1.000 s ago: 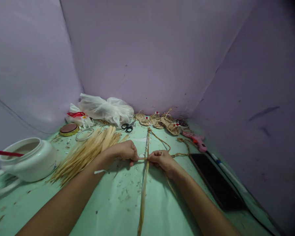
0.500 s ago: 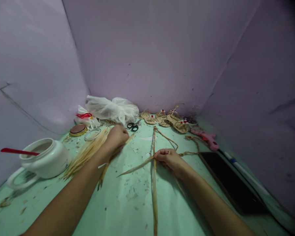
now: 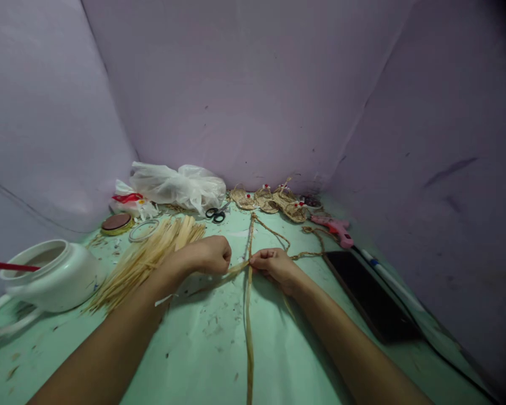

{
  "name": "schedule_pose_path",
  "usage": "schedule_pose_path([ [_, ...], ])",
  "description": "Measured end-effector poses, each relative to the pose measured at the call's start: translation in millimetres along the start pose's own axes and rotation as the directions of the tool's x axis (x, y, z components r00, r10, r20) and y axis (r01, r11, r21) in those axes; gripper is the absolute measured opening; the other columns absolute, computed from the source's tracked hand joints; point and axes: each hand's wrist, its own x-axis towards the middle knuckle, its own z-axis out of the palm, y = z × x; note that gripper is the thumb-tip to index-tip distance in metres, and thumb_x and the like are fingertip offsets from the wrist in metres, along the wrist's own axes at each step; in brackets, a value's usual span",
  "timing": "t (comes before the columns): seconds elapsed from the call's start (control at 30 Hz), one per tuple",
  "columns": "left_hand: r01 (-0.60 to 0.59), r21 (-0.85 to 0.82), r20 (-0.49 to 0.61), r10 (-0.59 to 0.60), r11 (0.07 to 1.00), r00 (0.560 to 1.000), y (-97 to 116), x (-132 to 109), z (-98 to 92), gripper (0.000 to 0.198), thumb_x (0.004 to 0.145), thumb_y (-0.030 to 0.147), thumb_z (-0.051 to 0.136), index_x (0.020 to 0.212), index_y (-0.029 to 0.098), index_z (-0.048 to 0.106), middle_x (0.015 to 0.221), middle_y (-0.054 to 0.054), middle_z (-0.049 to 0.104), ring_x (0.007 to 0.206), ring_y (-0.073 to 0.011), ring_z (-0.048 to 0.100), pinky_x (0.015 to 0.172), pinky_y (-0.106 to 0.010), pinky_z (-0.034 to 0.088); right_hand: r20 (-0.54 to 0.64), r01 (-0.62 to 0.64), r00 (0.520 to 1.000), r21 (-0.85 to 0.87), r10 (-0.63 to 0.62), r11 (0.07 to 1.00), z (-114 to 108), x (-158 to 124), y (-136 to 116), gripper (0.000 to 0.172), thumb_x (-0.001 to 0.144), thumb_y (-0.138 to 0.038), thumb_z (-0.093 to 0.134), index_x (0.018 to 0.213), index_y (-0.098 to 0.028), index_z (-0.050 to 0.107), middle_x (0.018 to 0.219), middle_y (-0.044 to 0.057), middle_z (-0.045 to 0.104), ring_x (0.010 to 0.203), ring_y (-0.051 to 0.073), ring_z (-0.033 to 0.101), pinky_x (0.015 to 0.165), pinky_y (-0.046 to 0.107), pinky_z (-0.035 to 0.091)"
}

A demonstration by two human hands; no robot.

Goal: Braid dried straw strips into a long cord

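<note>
My left hand (image 3: 208, 256) is closed round a flat straw strip (image 3: 231, 270) that runs across to my right hand (image 3: 272, 263). My right hand pinches the point where that strip meets a braided straw cord (image 3: 250, 236), which stretches away over the green table (image 3: 202, 349). Long loose straw strands (image 3: 248, 337) trail from the pinch toward me. A pile of dry straw strips (image 3: 152, 256) lies just left of my left hand.
A white jar (image 3: 53, 278) with a red stick stands at the left. Behind are a plastic bag (image 3: 179, 188), tape rolls (image 3: 118, 223), black scissors (image 3: 216, 213), several small woven straw sandals (image 3: 270, 202) and a pink glue gun (image 3: 335, 229). A dark phone (image 3: 369, 295) lies at right.
My left hand went to the straw pile and came back to the middle holding a strip. My right hand stayed pinched on the cord.
</note>
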Motion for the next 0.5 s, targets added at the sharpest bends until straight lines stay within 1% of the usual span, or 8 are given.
schedule_pose_path([
  [0.1,-0.026,-0.093,-0.021,0.024,0.995,0.999,5.9,1.4,6.6,0.024,0.051,0.020,0.049,0.068,0.016,0.066,0.056,0.001,0.057,0.051,-0.0101,0.046,0.048,-0.019,0.029,0.003,0.003,1.000,0.003,-0.003,1.000,-0.3,0.8,1.3,0.007,0.057,-0.019,0.057,0.055,-0.012,0.056,0.044,-0.004,0.050,0.033,0.002,0.027,0.037,0.021,0.010],
  [0.2,-0.027,-0.177,-0.055,0.017,0.984,0.998,7.0,4.8,11.4,0.019,0.055,0.023,0.046,0.059,0.013,0.063,0.046,0.002,0.048,0.046,-0.0083,0.039,0.045,-0.019,0.026,0.011,0.007,1.000,0.016,-0.007,1.000,-0.2,1.2,1.8,0.007,0.057,-0.019,0.057,0.055,-0.012,0.056,0.045,-0.003,0.051,0.034,0.002,0.029,0.037,0.021,0.012],
  [0.27,-0.015,-0.216,-0.050,0.004,0.976,0.999,7.4,6.7,13.6,0.018,0.056,0.024,0.045,0.051,0.012,0.058,0.041,0.003,0.041,0.042,-0.0073,0.034,0.043,-0.019,0.023,0.011,0.012,1.000,0.030,-0.012,0.999,0.1,1.2,1.8,0.007,0.056,-0.019,0.058,0.054,-0.012,0.056,0.045,-0.003,0.052,0.035,0.002,0.030,0.038,0.020,0.014],
  [0.33,-0.008,-0.264,-0.030,0.000,0.964,1.000,8.4,8.1,16.0,0.017,0.056,0.024,0.045,0.049,0.012,0.056,0.040,0.004,0.036,0.041,-0.0067,0.031,0.042,-0.020,0.022,0.007,0.016,1.000,0.041,-0.017,0.999,0.4,1.1,1.7,0.008,0.055,-0.020,0.059,0.053,-0.013,0.056,0.045,-0.003,0.052,0.036,0.003,0.031,0.038,0.020,0.015],
  [0.4,-0.001,-0.319,-0.015,-0.004,0.948,1.000,10.3,9.6,19.0,0.017,0.055,0.024,0.046,0.049,0.012,0.056,0.040,0.005,0.035,0.041,-0.0063,0.030,0.043,-0.019,0.022,0.005,0.021,1.000,0.052,-0.022,0.998,0.7,0.9,1.6,0.009,0.054,-0.021,0.060,0.053,-0.012,0.056,0.045,-0.002,0.053,0.037,0.003,0.032,0.039,0.020,0.016],
  [0.5,0.019,-0.383,-0.023,-0.030,0.924,0.999,11.8,12.9,22.8,0.017,0.055,0.023,0.047,0.053,0.011,0.059,0.042,0.004,0.039,0.043,-0.0065,0.031,0.044,-0.020,0.025,0.011,0.033,0.999,0.056,-0.033,0.998,0.9,0.3,1.1,0.011,0.054,-0.022,0.061,0.052,-0.012,0.056,0.045,-0.001,0.054,0.038,0.004,0.034,0.040,0.020,0.018],
])
